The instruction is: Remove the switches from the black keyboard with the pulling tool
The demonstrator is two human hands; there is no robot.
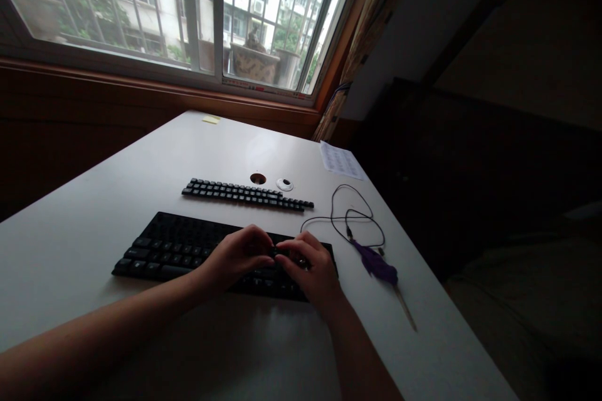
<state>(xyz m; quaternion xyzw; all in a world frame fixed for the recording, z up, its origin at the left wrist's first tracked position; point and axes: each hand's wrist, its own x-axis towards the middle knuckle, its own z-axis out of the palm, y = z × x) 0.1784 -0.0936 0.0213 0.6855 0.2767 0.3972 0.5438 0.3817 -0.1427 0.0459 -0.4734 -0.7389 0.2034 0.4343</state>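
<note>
A black keyboard [176, 229] lies on the white table in front of me. Its lower rows carry keycaps, while its upper left part looks bare of them. Over the right part of the keyboard, my left hand [239, 254] and my right hand [308, 263] meet with thumbs and fingertips pinched together. Between their tips is a small dark keycap [274, 251], partly hidden by the fingers. Behind the keyboard, loose black keycaps [230, 191] are set out in rows.
A thin black cable [371, 216] loops on the right of the white table [94, 225]. Beside it lies a purple feather duster or brush [376, 263] with a pale handle. A table hole [258, 179], its round cover [285, 184], paper sheets [342, 161] and a yellow note [211, 119] are farther back.
</note>
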